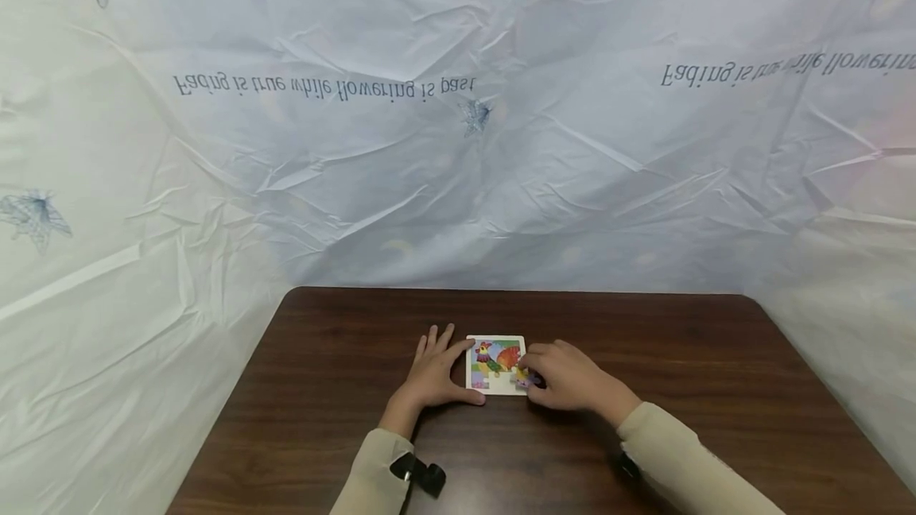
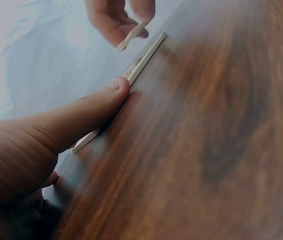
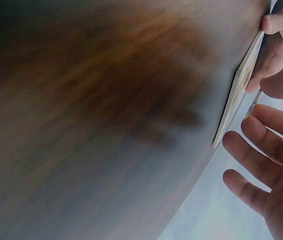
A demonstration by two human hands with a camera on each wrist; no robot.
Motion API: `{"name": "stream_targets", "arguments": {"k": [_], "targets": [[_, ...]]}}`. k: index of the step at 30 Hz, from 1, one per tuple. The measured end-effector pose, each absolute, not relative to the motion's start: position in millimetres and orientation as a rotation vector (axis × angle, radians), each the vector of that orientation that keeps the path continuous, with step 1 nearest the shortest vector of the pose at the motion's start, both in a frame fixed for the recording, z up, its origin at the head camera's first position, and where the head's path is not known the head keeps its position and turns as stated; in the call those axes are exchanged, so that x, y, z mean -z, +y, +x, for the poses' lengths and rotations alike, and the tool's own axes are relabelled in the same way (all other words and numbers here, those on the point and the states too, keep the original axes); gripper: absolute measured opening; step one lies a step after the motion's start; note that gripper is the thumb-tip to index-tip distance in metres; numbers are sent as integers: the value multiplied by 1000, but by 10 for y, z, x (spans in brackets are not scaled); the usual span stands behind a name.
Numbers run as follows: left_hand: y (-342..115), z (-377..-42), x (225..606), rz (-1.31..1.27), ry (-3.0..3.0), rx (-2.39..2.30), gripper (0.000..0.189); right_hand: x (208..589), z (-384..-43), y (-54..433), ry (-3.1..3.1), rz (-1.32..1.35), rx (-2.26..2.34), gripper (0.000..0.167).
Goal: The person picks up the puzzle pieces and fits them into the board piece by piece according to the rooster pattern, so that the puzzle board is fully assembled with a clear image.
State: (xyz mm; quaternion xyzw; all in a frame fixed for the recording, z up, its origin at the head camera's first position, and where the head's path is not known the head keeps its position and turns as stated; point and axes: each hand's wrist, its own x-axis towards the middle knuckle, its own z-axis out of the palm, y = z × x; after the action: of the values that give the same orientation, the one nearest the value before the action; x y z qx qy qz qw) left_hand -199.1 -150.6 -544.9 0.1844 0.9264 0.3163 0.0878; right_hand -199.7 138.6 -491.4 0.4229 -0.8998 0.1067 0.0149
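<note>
A small square jigsaw board with a white border lies on the table, showing a colourful rooster picture with a bare white patch along its lower part. My left hand holds the board by its left side, index finger at the upper left corner and thumb against the near edge; its other fingers are spread. Over the board's right edge, my right hand pinches a jigsaw piece between thumb and fingers. In the right wrist view the piece is seen edge-on, raised above the board.
The dark brown wooden table extends around the board, with rounded far corners. A pale printed sheet hangs behind and beside it. A black strap with a small device is on the left wrist.
</note>
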Motion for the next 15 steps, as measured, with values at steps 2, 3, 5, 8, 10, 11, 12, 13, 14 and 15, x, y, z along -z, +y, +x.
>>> {"name": "stream_targets", "arguments": {"k": [2,3,5,8,10,11,12,13,14,15], "targets": [[-1511,-1988,5441,545,2752,-943,106,4925,-2018,1321,-2796,1333,-338,18],[-1512,-1988,5439,544,2750,-943,106,4926,-2026,1288,-2793,1343,-347,18],[-1513,-1987,5440,548,2748,-954,106,4937,-2044,1228,-2783,1364,-354,15],[-1509,-1989,5444,556,2747,-956,106,4953,-2065,1154,-2757,1402,-363,10],[-1506,-1990,5450,562,2749,-955,106,4971,-2080,1115,-2738,1424,-356,9],[-1506,-1992,5453,562,2750,-952,106,4982,-2089,1097,-2728,1434,-345,8],[-1506,-1993,5453,561,2749,-951,107,4991,-2096,1081,-2720,1439,-340,9],[-1506,-1994,5455,559,2749,-949,107,5000,-2103,1067,-2716,1441,-333,11],[-1506,-1995,5455,558,2750,-948,107,5009,-2111,1055,-2711,1444,-328,12],[-1506,-1997,5455,556,2751,-950,107,5016,-2118,1043,-2714,1441,-319,13]]}}
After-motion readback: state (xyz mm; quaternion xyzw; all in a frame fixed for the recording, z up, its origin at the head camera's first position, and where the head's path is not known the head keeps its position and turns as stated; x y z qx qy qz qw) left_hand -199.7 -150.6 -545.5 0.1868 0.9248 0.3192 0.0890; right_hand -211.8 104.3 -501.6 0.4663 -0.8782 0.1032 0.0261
